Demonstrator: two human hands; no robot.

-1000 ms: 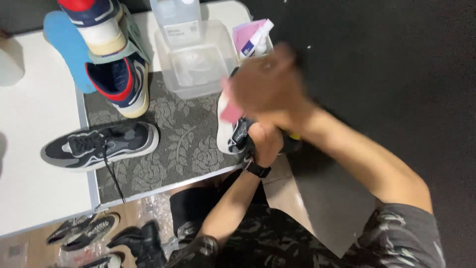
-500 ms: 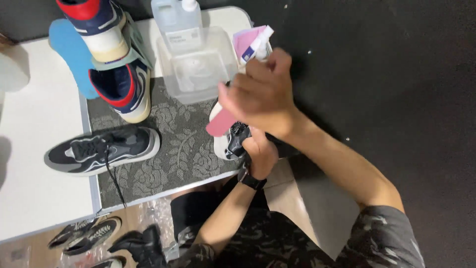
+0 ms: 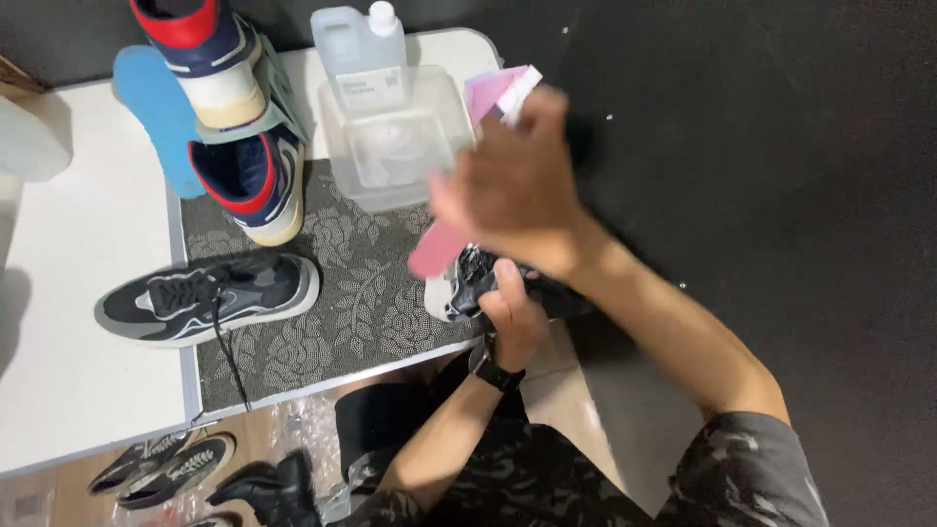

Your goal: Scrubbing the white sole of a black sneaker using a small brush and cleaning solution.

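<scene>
The white table (image 3: pixel 68 293) carries a grey floral mat (image 3: pixel 361 283), on which your work sits at its right, near edge. One dark sneaker (image 3: pixel 210 298) lies on its side at the mat's left, long axis left to right, well apart from both hands. Two red-and-navy sneakers (image 3: pixel 229 117) are stacked behind it, beside one blue insole (image 3: pixel 156 117). One clear tub (image 3: pixel 395 146) and one clear jug (image 3: pixel 361 49) stand at the back. Your left hand (image 3: pixel 512 317) is closed around the black-and-white shoe (image 3: pixel 468 288), gripping it from below. Your right hand (image 3: pixel 517 190), blurred, hangs just above it, fingers closed on a pink brush (image 3: pixel 439 249) touching the shoe's toe.
</scene>
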